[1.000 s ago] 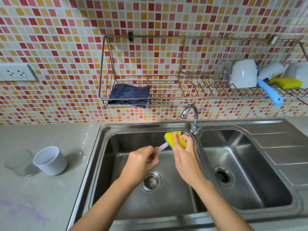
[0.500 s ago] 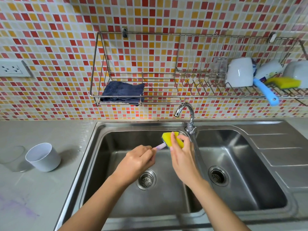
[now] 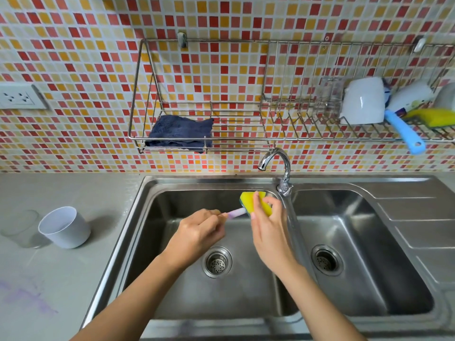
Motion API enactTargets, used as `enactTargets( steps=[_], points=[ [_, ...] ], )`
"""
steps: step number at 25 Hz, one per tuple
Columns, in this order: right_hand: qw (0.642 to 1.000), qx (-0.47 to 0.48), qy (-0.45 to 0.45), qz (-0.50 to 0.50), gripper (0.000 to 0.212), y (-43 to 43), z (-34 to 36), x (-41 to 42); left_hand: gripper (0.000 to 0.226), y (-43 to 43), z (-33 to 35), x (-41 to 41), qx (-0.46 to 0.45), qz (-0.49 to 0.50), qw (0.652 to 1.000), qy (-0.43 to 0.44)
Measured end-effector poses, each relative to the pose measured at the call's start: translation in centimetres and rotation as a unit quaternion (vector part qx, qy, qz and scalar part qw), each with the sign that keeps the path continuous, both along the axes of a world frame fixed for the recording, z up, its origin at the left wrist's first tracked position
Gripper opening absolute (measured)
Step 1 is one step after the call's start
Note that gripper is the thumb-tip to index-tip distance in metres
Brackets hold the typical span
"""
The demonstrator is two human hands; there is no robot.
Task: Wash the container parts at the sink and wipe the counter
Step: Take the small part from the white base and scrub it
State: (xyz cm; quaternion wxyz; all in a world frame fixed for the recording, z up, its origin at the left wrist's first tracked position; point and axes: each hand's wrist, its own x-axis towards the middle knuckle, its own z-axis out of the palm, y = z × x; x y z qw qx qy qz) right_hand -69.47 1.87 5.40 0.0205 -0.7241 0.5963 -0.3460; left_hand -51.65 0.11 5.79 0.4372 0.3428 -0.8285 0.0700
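On the table [image 3: 73, 279], far left, stands a clear glass [image 3: 19, 228], touching or just beside a white cup [image 3: 64, 227]; neither is in the sink yet. The glass looks breakable and will likely be slick once wet, so it is best held round the wall. The cup looks light and stiff and should take a grip by rim or body. A faint purple smear [image 3: 27, 296] lies nearer on the table and has still to be wiped. Over the left basin of the sink [image 3: 209, 180], the left hand [image 3: 197, 233] is curled round the near end of a thin lilac stick [image 3: 237, 212] (which container part it is I cannot tell). It seems light and rigid but slippery under soap, so a firm hold low on the shaft suits it. Its far end goes into a yellow sponge [image 3: 247, 199], soft and squeezable, which the right hand [image 3: 268, 227] pinches with fingers and thumb folded round it. The tap [image 3: 275, 163] is just behind, and no water is visible.
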Motion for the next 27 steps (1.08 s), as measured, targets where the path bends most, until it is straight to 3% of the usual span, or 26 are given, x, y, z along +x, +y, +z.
enactTargets(
  steps=[3, 8, 12, 16, 19, 22, 27],
  points=[
    [0.999, -0.021, 0.026, 0.027, 0.053, -0.1, -0.3, 0.0, 0.015, 0.4, 0.3, -0.6, 0.102, 0.014, 0.989, 0.106],
    [0.999, -0.020, 0.018, 0.023, 0.053, -0.3, -0.8, 0.2, 0.020, 0.6, 0.3, -1.1, 0.255, 0.021, 0.944, 0.207],
    [1.000, -0.004, -0.005, -0.011, 0.053, -1.1, -1.0, -0.3, 0.027, 0.6, 0.6, -0.9, 0.280, 0.031, 0.933, 0.225],
    [0.999, -0.023, 0.019, 0.045, 0.052, -0.6, -1.5, 0.1, 0.029, 0.6, 0.4, -1.1, 0.306, 0.036, 0.921, 0.237],
    [0.999, -0.013, -0.023, -0.019, 0.052, -1.0, -1.3, -0.4, 0.029, 0.5, 0.2, -1.5, 0.322, 0.034, 0.914, 0.244],
    [0.998, -0.044, 0.029, 0.018, 0.052, -0.6, -1.6, 0.5, 0.031, 0.4, 0.2, -1.7, 0.311, 0.040, 0.919, 0.238],
    [0.993, 0.057, -0.071, -0.075, 0.053, -4.2, -5.0, -3.8, 0.031, 0.2, -1.0, -1.0, 0.292, 0.062, 0.931, 0.208]
  ],
)
